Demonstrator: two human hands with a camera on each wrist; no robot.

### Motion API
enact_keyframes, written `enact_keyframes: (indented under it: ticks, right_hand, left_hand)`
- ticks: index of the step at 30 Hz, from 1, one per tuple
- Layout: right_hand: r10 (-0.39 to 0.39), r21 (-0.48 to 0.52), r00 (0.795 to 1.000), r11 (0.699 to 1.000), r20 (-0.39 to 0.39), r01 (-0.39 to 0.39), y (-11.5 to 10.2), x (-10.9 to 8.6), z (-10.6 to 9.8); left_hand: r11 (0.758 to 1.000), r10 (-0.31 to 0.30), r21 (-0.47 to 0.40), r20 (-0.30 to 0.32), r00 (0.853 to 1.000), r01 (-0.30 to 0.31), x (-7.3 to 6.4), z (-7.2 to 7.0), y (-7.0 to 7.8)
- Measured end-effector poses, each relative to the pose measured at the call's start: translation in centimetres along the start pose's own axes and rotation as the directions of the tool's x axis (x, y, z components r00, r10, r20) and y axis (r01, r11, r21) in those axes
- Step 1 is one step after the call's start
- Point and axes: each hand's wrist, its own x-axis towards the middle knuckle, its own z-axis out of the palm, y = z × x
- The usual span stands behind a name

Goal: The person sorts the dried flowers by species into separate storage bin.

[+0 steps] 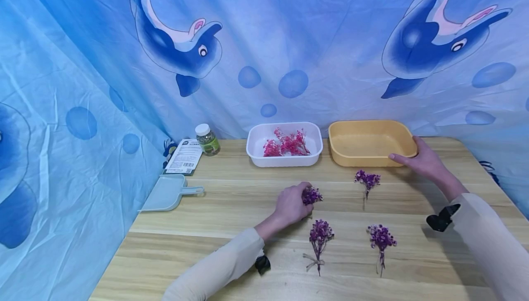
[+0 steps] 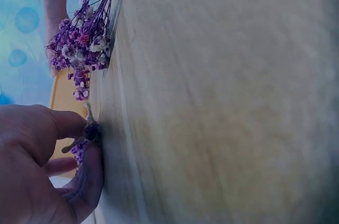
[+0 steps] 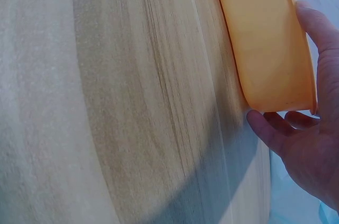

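Note:
My left hand [image 1: 292, 203] pinches the tied stem of a small bunch of purple dried flowers [image 1: 312, 196] just above the wooden table. Its thumb and forefinger close round the twine in the left wrist view. At the back right, my right hand [image 1: 427, 159] holds the right end of a yellow plastic basin [image 1: 363, 161], thumb along the front wall and fingers round the end. Three more purple bunches lie on the table: one in front of the basin [image 1: 367, 180], one near the left forearm [image 1: 320, 234], and one at the front right [image 1: 382, 236].
Left of the yellow basin stands a white basin [image 1: 285, 161] with pink dried flowers [image 1: 293, 143] in it. A jar with a white lid [image 1: 208, 140], a printed packet [image 1: 183, 156] and a pale blue dustpan [image 1: 163, 193] are at the left. A dolphin-print curtain [image 1: 264, 39] hangs behind the table.

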Motion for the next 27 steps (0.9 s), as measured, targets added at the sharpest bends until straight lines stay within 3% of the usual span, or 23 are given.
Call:
enact_keyframes:
  ticks: [10,19,23,27]
  right_hand:
    - [0.006,-0.012,1.0,1.0,0.007,-0.006,0.21,0.03,-0.1]
    - [0.015,-0.021,1.0,1.0,-0.001,-0.015,0.21,0.0,-0.06]
    - [0.023,-0.021,1.0,1.0,0.0,-0.023,0.07,-0.09,-0.13]
    - [0.027,-0.027,1.0,0.999,-0.001,-0.027,-0.04,-0.06,-0.16]
  left_hand:
    - [0.995,0.061,-0.084,0.02,0.998,-0.06,-0.18,0.07,-0.45]
    - [0.985,0.072,-0.157,0.023,0.997,-0.068,0.03,0.08,-0.6]
    - [0.975,0.114,-0.192,0.003,0.993,-0.111,0.24,0.06,-0.77]
    - [0.949,0.171,-0.264,-0.03,0.985,-0.173,0.72,-0.05,-0.97]
